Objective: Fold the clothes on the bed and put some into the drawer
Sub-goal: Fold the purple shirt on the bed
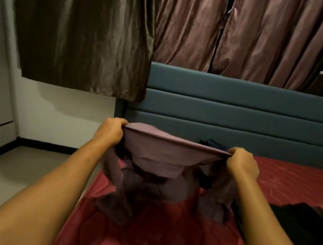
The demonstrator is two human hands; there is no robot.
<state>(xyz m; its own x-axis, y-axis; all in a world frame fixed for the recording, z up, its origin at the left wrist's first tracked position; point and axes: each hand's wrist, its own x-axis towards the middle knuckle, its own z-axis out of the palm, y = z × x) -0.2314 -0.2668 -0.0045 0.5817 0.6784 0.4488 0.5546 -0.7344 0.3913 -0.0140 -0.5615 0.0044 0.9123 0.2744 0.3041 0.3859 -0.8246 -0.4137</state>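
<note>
Head view shows the left hand (110, 130) and right hand (243, 163), both curled tight on the top edge of a mauve garment (158, 160) stretched above the red bed (157, 240), ready for folding: judged next, lower it flat.

Garments, three: one mauve cloth garment (162, 159), one black crumpled garment (310, 226), one dark blue crumpled garment (214, 144).

Hands, two: left hand (109, 130), right hand (243, 163).

Curtains, three: one brown satin curtain (83, 22), a left mauve satin curtain (191, 24), a right mauve satin curtain (289, 41).

One red-covered bed (157, 240).

One blue padded headboard (243, 115).
</note>
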